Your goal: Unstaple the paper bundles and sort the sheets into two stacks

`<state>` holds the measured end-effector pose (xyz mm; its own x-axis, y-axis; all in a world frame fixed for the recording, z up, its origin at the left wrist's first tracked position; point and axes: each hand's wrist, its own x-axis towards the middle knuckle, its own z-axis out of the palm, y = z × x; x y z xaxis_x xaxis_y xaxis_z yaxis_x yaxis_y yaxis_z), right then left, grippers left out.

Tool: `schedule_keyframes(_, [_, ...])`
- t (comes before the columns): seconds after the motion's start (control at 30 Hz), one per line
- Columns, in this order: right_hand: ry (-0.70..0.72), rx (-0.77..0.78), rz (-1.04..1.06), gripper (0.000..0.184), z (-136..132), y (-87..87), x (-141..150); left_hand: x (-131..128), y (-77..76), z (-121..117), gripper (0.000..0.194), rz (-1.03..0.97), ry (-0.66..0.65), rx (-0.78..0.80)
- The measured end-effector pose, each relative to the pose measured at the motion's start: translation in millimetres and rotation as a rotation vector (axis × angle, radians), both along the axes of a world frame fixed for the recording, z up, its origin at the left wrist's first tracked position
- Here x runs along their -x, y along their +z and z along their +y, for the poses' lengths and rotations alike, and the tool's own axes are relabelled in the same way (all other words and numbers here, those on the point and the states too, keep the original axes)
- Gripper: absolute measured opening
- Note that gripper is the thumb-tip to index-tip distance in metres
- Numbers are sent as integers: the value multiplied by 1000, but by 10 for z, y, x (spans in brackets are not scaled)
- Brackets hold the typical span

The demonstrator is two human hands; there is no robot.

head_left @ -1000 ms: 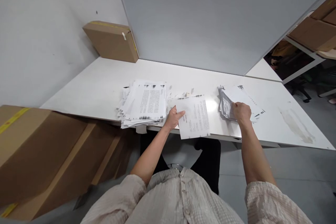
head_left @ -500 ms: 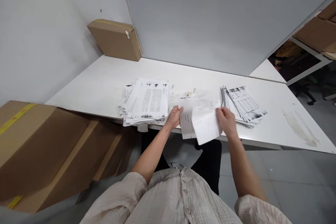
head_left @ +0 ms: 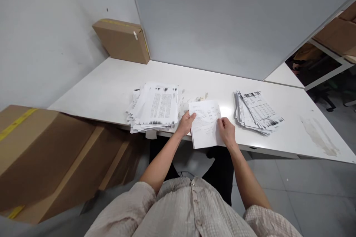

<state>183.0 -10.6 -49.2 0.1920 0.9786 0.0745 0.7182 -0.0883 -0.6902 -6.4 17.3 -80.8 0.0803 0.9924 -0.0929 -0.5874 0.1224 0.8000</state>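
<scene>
Between my two hands, over the front edge of the white desk, is a stack of paper sheets point(head_left: 206, 127) with faint handwriting on the top one. My left hand point(head_left: 185, 123) pinches its left side, thumb on top. On the opposite side my right hand point(head_left: 227, 132) grips the right edge. How many sheets there are I cannot tell. To the left lies a thick, uneven pile of printed papers point(head_left: 161, 107), its top page full of text with black smudges at the ends. A smaller fanned pile of papers point(head_left: 258, 111) with a printed table lies to the right.
The white desk point(head_left: 292, 118) bears brown stains at its right end. A cardboard box point(head_left: 122, 42) stands at the back left against the grey partition point(head_left: 208, 18). Large cartons point(head_left: 41, 159) with yellow tape crowd the left side. Shelving with boxes point(head_left: 336, 35) is at the far right.
My right hand has moved left, laying the lifted sheet flat over the others. A page with handwriting now faces up. My left hand has stayed nearly in place.
</scene>
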Motion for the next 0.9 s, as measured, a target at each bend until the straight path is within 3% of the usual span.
schedule_keyframes(0.1, [-10, -47, 63, 46, 0, 1, -36, -10, -36, -6, 52, 26, 14, -31])
schedule_keyframes(0.17, [10, -56, 256, 55, 13, 64, -77, -1, 56, -30, 49, 73, 5, -88])
schedule_keyframes(0.23, [99, -15, 522, 55, 36, 189, -115, 27, 274, -67, 43, 149, 2, -188])
schedule_keyframes(0.3, [182, -35, 719, 41, 62, 350, -135, 67, 574, -109, 39, 240, 1, -326])
schedule_keyframes(0.37, [194, -153, 789, 29, 85, 492, -131, 107, 848, -144, 38, 302, -1, -426])
schedule_keyframes(0.43, [161, -282, 778, 25, 102, 553, -102, 134, 991, -162, 37, 350, 17, -477])
schedule_keyframes(0.5, [138, -334, 770, 26, 110, 511, -61, 142, 968, -163, 34, 386, 50, -502])
schedule_keyframes(0.63, [146, -273, 833, 25, 108, 267, 7, 120, 698, -151, 31, 410, 61, -445])
schedule_keyframes(0.7, [140, -254, 849, 25, 101, 188, 15, 102, 632, -160, 30, 454, 79, -422])
schedule_keyframes(0.9, [134, -283, 811, 26, 78, 181, -6, 51, 696, -194, 29, 449, 74, -440])
